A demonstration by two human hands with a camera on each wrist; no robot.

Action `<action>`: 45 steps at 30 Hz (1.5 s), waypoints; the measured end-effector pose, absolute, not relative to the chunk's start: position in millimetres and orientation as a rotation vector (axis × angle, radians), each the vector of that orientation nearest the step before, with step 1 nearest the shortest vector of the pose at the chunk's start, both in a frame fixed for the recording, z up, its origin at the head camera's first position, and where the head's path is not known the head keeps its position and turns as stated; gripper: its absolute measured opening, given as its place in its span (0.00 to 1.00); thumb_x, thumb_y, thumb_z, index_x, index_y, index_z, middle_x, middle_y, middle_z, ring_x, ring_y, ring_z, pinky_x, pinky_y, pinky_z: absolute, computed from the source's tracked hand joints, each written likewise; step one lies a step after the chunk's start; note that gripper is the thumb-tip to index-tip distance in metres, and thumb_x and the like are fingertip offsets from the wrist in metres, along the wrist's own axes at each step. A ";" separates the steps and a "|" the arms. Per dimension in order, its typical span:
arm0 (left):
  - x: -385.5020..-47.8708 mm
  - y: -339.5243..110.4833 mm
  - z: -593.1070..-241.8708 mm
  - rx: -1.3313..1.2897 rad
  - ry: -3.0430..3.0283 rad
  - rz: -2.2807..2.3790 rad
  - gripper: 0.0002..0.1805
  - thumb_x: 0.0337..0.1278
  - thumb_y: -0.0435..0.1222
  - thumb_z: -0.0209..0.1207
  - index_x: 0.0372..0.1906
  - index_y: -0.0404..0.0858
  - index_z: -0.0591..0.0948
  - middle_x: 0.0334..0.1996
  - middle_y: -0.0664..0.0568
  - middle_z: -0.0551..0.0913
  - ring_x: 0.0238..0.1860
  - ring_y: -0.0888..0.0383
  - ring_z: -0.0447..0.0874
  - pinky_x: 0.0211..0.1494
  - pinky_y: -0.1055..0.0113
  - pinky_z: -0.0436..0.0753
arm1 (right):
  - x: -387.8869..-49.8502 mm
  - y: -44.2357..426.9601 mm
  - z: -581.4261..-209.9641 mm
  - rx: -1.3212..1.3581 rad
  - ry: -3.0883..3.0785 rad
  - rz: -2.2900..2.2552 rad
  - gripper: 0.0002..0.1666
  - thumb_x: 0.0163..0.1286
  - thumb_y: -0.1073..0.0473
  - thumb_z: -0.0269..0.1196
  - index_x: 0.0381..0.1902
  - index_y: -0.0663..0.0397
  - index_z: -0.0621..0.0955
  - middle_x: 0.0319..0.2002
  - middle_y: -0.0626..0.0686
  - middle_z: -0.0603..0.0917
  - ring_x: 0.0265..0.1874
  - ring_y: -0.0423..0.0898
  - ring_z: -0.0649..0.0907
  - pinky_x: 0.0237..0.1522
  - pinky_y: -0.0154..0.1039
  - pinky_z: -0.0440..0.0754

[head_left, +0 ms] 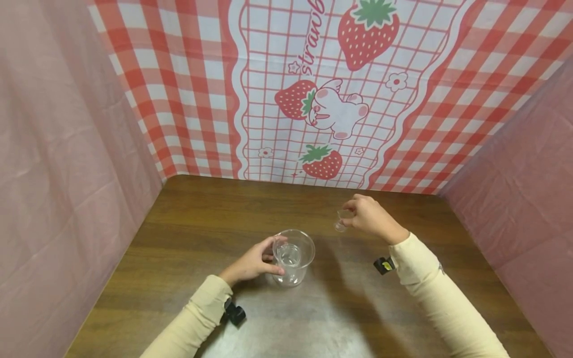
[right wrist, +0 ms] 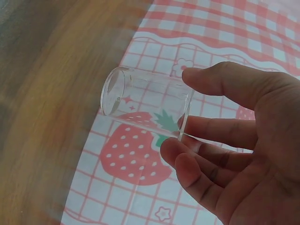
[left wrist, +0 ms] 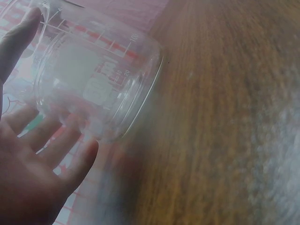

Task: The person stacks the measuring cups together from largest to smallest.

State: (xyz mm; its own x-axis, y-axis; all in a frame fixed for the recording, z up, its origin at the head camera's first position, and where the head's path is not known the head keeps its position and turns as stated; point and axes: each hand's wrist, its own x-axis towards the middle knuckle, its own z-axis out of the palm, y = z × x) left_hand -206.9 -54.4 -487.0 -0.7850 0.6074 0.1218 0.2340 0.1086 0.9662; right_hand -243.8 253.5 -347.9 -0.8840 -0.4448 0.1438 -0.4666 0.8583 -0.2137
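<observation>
A large clear glass beaker (head_left: 293, 276) with white printed markings stands on the table, with a smaller glass beaker (head_left: 289, 254) nested inside it. My left hand (head_left: 252, 261) holds the large beaker from its left side, thumb in front and fingers behind. In the left wrist view, those fingers (left wrist: 79, 161) lie along the glass wall. Farther back and to the right, my right hand (head_left: 369, 216) pinches a small clear beaker (right wrist: 145, 101) by its rim between thumb and fingertips. Its base points down toward the table; whether it touches the wood I cannot tell.
The brown wooden table (head_left: 188, 238) is bounded by a red-and-white strawberry-print cloth (head_left: 201, 99) at the back. Pink curtains (head_left: 67, 174) hang on both sides. Black camera mounts (head_left: 235, 313) sit at both wrists, below cream sleeves.
</observation>
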 end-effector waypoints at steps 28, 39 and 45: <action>-208.7 -54.0 -490.2 0.836 2.076 1.737 0.46 0.45 0.39 0.74 0.69 0.30 0.64 0.67 0.34 0.70 0.64 0.37 0.73 0.67 0.47 0.76 | -234.3 233.5 -329.2 0.774 -2.832 0.422 0.17 0.53 0.58 0.74 0.38 0.64 0.87 0.29 0.54 0.80 0.25 0.42 0.77 0.26 0.34 0.76; -208.3 -53.4 -490.0 0.830 2.078 1.733 0.45 0.45 0.38 0.73 0.68 0.31 0.65 0.67 0.34 0.70 0.64 0.37 0.73 0.67 0.47 0.76 | -229.0 227.6 -327.9 0.773 -2.801 0.463 0.18 0.52 0.58 0.74 0.38 0.64 0.87 0.29 0.55 0.81 0.26 0.43 0.78 0.26 0.33 0.76; -207.7 -53.7 -489.7 0.827 2.083 1.727 0.45 0.45 0.37 0.73 0.69 0.30 0.64 0.67 0.34 0.70 0.65 0.37 0.72 0.67 0.47 0.76 | -225.2 223.6 -326.6 0.778 -2.798 0.478 0.19 0.51 0.57 0.75 0.38 0.64 0.87 0.29 0.55 0.81 0.25 0.43 0.77 0.26 0.33 0.75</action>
